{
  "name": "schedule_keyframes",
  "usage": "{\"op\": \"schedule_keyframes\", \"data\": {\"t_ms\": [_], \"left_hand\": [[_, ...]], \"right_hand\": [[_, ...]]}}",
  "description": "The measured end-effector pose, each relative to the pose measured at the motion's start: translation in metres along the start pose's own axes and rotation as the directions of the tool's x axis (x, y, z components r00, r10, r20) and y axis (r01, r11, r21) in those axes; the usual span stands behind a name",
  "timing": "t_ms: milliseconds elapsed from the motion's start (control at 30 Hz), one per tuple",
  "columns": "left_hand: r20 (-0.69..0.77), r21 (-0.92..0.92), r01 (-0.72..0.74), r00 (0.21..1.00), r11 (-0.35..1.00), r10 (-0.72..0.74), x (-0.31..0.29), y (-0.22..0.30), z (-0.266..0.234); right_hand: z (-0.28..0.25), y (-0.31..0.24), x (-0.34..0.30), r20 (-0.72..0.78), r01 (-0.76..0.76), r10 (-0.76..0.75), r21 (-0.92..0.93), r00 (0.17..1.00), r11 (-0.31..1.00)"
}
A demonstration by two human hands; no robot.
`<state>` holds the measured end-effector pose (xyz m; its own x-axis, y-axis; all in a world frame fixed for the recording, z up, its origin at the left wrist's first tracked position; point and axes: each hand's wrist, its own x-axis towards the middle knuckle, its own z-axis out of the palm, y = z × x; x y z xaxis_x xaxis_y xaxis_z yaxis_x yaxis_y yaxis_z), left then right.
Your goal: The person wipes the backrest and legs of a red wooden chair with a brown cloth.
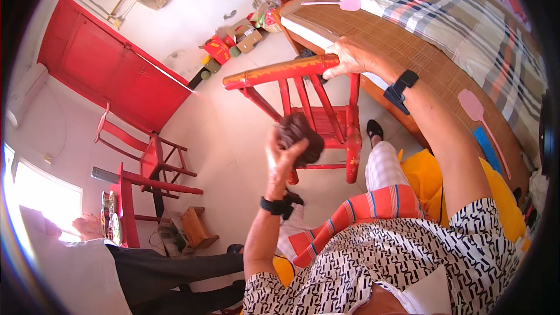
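A red wooden chair [291, 70] with worn, yellowish patches along its top rail is in front of me, tilted in the view. My right hand [353, 57] is closed round the right end of that rail. In my left hand [282, 154] is a bunched dark brown cloth [303, 140], slightly blurred, held against or just before the chair's slats. I cannot tell whether it touches them. Part of the chair's seat [326, 118] shows behind the slats. A black strap is on each of my wrists.
A bed [431, 64] with a woven mat runs along the right. Another red chair [153, 157] and a red table [125, 198] stand left, where a person in dark trousers [169, 265] sits. Boxes [248, 41] line the far wall beside a red door [111, 64].
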<state>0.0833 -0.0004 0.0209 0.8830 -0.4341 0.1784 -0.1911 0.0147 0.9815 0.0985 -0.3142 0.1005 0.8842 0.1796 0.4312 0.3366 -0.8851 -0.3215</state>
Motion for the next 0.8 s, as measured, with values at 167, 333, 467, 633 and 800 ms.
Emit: {"op": "schedule_keyframes", "data": {"t_ms": [167, 333, 467, 633, 800], "left_hand": [[-0.187, 0.221, -0.367, 0.894, 0.904, 0.408, 0.045, 0.110, -0.017], [0.058, 0.679, -0.398, 0.866, 0.617, 0.496, 0.094, 0.094, -0.024], [0.150, 0.758, -0.327, 0.929, 0.564, 0.337, 0.102, 0.088, -0.007], [0.284, 0.758, -0.396, 0.916, 0.519, 0.283, 0.105, 0.091, 0.002], [0.357, 0.719, -0.363, 0.925, 0.593, 0.134, 0.109, 0.086, -0.010]], "right_hand": [[-0.009, -0.016, -0.005, 0.102, -0.069, 0.073, -0.045, 0.992, 0.997], [0.002, -0.036, 0.006, 0.151, 0.013, -0.007, -0.043, 0.988, 0.999], [0.004, -0.049, 0.015, 0.202, 0.046, -0.037, -0.041, 0.979, 0.998], [0.014, -0.050, 0.019, 0.179, 0.074, -0.059, -0.076, 0.982, 0.994], [0.029, -0.065, 0.032, 0.183, 0.110, -0.109, 0.004, 0.977, 0.994]]}}
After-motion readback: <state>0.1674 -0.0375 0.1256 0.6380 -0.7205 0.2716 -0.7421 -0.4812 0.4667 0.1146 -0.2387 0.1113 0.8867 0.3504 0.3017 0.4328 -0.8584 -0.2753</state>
